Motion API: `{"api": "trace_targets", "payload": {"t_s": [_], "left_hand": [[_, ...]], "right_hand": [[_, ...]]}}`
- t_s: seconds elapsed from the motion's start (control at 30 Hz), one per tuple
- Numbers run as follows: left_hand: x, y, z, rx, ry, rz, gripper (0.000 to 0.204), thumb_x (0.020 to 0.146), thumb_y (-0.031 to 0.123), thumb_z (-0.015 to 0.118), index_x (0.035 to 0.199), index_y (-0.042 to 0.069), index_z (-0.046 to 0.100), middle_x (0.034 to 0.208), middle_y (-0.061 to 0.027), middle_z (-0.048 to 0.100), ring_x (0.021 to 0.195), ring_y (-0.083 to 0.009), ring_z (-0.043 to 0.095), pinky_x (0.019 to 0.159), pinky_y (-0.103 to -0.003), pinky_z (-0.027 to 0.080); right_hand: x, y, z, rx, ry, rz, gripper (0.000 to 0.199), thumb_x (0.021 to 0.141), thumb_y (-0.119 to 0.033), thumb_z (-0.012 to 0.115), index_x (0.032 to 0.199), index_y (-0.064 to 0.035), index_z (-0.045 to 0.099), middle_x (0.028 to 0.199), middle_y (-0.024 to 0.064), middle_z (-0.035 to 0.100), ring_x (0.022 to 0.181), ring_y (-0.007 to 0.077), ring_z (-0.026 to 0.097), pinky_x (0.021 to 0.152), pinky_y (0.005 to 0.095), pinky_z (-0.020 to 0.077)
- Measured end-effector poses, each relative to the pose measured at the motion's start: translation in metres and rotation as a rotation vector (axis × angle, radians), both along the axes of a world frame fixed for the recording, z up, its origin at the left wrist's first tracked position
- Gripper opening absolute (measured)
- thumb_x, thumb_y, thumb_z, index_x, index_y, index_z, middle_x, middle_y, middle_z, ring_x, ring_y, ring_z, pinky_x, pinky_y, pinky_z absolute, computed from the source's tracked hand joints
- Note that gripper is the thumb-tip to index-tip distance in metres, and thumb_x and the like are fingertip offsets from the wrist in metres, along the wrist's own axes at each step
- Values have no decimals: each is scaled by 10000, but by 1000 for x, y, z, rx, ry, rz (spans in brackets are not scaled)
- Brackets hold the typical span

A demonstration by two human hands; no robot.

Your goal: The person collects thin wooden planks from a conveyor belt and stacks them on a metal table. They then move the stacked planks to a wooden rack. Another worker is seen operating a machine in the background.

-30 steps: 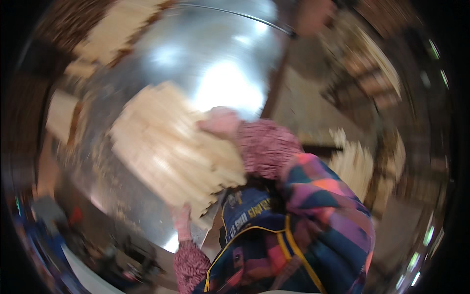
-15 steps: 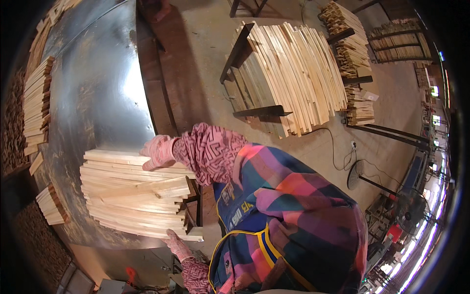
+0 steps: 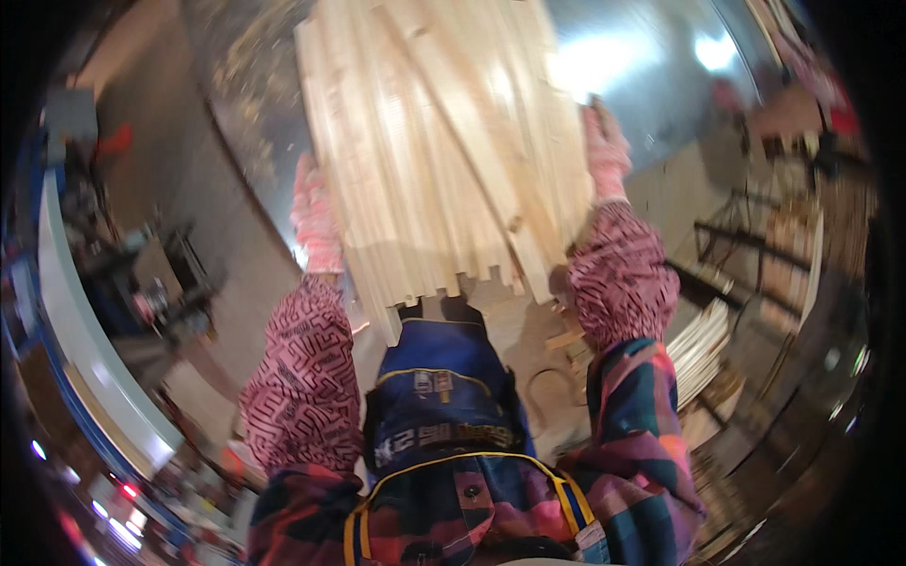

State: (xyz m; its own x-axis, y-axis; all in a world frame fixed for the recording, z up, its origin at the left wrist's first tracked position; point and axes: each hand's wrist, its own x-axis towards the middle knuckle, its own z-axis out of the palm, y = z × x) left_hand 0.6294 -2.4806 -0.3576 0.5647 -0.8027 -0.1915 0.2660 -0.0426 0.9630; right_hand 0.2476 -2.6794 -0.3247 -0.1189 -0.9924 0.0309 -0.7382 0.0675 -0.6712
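Note:
A wide bundle of pale wooden strips [image 3: 377, 151] lies before me, its near ends uneven and jutting past the metal table's near edge. One loose strip [image 3: 453, 127] runs slantwise across the top. My left hand [image 3: 316, 222], in a pink knit glove, presses along the bundle's left side. Against the right side is my right hand [image 3: 606, 156], gloved alike, its fingers pointing forward. Between them the two hands clasp the strips; the undersides of both hands are hidden. Patterned pink sleeve covers reach to my wrists.
The shiny metal table [image 3: 651, 90] carries sawdust [image 3: 250, 71] on its left part. Black metal racks [image 3: 746, 245] and a stack of strips [image 3: 703, 354] stand to the right. At left are machinery [image 3: 160, 283] and a long white-topped bench [image 3: 94, 349].
My view has turned, so the bundle now points away from me. My right hand has gone from the bundle's top edge area to lower along its side; both hands stay at its sides.

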Motion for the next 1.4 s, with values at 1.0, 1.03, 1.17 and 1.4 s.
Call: {"api": "trace_targets", "payload": {"t_s": [1.0, 1.03, 1.17, 1.4], "left_hand": [[-21, 349, 109, -167, 625, 272, 970, 752, 81, 684, 1559, 122, 149, 1480, -81, 413, 1245, -137, 463, 1024, -294, 393], [-10, 363, 120, -226, 567, 300, 947, 775, 72, 677, 1560, 130, 149, 1468, -74, 429, 1216, -131, 488, 1000, -298, 420], [68, 413, 170, -293, 351, 336, 980, 751, 64, 684, 1560, 114, 133, 1522, -77, 343, 1362, -158, 354, 1121, -331, 292], [272, 529, 243, -282, 80, 504, 945, 792, 181, 686, 1552, 75, 133, 1489, -89, 388, 1343, -171, 358, 1117, -304, 279]], "right_hand": [[142, 289, 133, 1229, -1216, 530, 935, 710, -373, 753, 1421, 40, 307, 1259, 265, 528, 1038, 410, 607, 826, 531, 570], [163, 302, 145, 1194, -1225, 569, 934, 705, -375, 749, 1420, 38, 312, 1253, 260, 535, 1035, 410, 608, 832, 522, 569], [253, 336, 177, 1224, -1199, 636, 862, 740, -437, 659, 1441, -42, 350, 1316, 183, 539, 1160, 380, 549, 950, 514, 504], [484, 428, 246, 1382, -1030, 926, 755, 843, -506, 532, 1447, -85, 362, 1451, 177, 402, 1224, 368, 489, 960, 579, 469]]}}
